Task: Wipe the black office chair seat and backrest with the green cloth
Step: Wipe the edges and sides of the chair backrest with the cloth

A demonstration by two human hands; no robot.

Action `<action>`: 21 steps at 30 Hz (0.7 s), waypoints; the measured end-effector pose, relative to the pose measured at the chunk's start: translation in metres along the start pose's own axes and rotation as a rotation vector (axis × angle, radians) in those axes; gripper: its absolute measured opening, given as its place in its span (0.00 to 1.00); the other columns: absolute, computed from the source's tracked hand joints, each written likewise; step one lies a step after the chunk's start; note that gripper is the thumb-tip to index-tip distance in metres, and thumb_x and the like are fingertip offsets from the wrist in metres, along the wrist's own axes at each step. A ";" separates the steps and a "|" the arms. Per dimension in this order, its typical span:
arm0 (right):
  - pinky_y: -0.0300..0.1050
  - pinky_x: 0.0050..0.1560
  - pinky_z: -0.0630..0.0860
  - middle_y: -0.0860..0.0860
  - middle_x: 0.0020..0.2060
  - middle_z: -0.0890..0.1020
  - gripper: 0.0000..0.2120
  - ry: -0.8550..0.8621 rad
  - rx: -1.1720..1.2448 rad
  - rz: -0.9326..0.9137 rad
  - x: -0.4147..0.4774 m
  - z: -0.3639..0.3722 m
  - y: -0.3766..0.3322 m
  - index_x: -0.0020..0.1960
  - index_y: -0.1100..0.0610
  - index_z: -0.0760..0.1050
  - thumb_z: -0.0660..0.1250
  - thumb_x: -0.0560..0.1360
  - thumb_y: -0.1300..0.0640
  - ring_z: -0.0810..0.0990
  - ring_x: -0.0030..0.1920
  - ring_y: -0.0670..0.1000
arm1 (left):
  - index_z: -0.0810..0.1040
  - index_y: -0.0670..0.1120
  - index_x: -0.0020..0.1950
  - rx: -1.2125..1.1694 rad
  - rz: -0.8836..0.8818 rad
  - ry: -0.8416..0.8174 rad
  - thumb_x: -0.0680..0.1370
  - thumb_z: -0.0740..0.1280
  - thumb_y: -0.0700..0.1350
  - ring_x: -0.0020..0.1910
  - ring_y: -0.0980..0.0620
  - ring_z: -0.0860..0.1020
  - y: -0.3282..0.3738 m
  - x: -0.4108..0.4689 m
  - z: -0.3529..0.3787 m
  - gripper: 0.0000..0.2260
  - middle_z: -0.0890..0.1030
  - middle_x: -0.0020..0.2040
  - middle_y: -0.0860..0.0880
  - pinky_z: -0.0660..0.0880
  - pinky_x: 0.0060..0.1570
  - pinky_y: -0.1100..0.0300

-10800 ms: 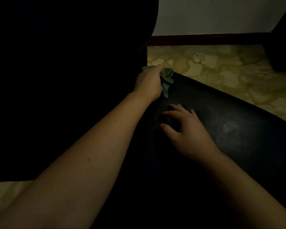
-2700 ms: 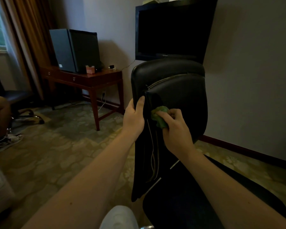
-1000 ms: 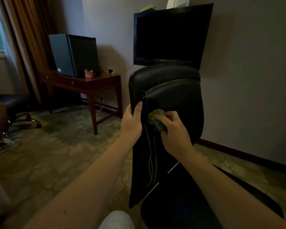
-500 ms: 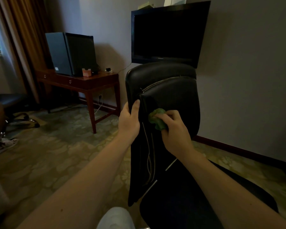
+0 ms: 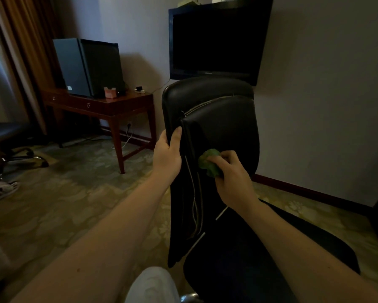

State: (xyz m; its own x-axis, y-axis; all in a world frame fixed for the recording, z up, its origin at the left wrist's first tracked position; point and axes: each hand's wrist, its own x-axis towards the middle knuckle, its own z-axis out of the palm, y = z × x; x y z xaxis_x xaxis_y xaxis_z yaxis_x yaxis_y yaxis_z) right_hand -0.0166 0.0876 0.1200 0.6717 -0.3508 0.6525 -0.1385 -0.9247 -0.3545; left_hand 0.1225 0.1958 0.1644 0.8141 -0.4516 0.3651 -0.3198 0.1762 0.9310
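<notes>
The black office chair stands in front of me, its backrest (image 5: 225, 119) upright and its seat (image 5: 260, 254) low at the right. My left hand (image 5: 167, 154) grips the backrest's left edge, thumb on the front face. My right hand (image 5: 234, 178) holds the bunched green cloth (image 5: 208, 161) and presses it against the front of the backrest, about halfway up. Light stitching lines run down the backrest between my two hands.
A black TV (image 5: 218, 38) hangs on the wall behind the chair. A wooden side table (image 5: 109, 106) at the left carries a dark cabinet (image 5: 87, 66). Another chair's base (image 5: 24, 154) and a person's shoe (image 5: 2, 189) are at far left. My knee (image 5: 153, 285) is at the bottom.
My right hand with the green cloth has slid a little down the backrest. My left hand keeps its grip on the left edge. The view has shifted slightly.
</notes>
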 end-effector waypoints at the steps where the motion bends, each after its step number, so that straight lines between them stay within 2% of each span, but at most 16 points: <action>1: 0.44 0.51 0.78 0.52 0.59 0.70 0.21 0.025 0.011 -0.016 0.005 -0.001 -0.005 0.65 0.52 0.75 0.67 0.74 0.66 0.76 0.54 0.53 | 0.77 0.53 0.61 0.000 -0.003 -0.001 0.83 0.58 0.57 0.53 0.58 0.79 -0.001 0.001 -0.001 0.13 0.81 0.53 0.55 0.75 0.53 0.60; 5: 0.46 0.54 0.78 0.52 0.60 0.70 0.21 -0.008 -0.005 -0.057 0.005 0.006 -0.019 0.65 0.50 0.75 0.67 0.74 0.66 0.76 0.56 0.53 | 0.78 0.56 0.59 -0.016 -0.005 -0.007 0.83 0.60 0.57 0.55 0.56 0.81 -0.005 0.004 -0.003 0.11 0.83 0.54 0.54 0.77 0.59 0.52; 9: 0.49 0.54 0.79 0.51 0.59 0.70 0.20 -0.047 0.010 0.003 -0.019 0.016 -0.008 0.65 0.52 0.76 0.67 0.75 0.66 0.76 0.56 0.52 | 0.77 0.54 0.61 -0.016 -0.013 -0.005 0.83 0.59 0.57 0.54 0.57 0.80 -0.002 0.001 -0.003 0.13 0.82 0.54 0.55 0.76 0.58 0.55; 13: 0.43 0.53 0.78 0.50 0.59 0.71 0.19 -0.087 0.005 0.004 -0.031 0.013 -0.004 0.64 0.53 0.76 0.66 0.75 0.66 0.76 0.55 0.51 | 0.77 0.52 0.62 -0.011 -0.012 0.002 0.82 0.59 0.58 0.55 0.55 0.80 -0.002 -0.001 -0.002 0.15 0.82 0.55 0.54 0.77 0.59 0.52; 18: 0.44 0.53 0.78 0.51 0.59 0.70 0.21 0.009 0.034 -0.020 -0.002 -0.002 -0.013 0.65 0.53 0.75 0.66 0.74 0.67 0.76 0.55 0.51 | 0.77 0.57 0.57 0.011 -0.016 -0.001 0.83 0.59 0.58 0.53 0.56 0.80 -0.001 -0.002 -0.003 0.10 0.82 0.53 0.55 0.76 0.56 0.54; 21: 0.45 0.55 0.78 0.51 0.60 0.70 0.22 0.001 0.005 -0.042 0.005 -0.001 -0.020 0.66 0.52 0.74 0.66 0.74 0.67 0.75 0.56 0.52 | 0.77 0.58 0.58 0.001 -0.019 -0.003 0.82 0.60 0.59 0.55 0.56 0.81 -0.001 -0.001 -0.003 0.11 0.83 0.54 0.55 0.77 0.60 0.50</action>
State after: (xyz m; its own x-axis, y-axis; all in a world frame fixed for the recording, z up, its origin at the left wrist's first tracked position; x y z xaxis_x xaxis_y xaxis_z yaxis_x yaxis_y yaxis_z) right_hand -0.0114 0.1040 0.1315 0.6759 -0.3115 0.6679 -0.1065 -0.9381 -0.3297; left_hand 0.1231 0.1991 0.1629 0.8184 -0.4576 0.3476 -0.3051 0.1665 0.9377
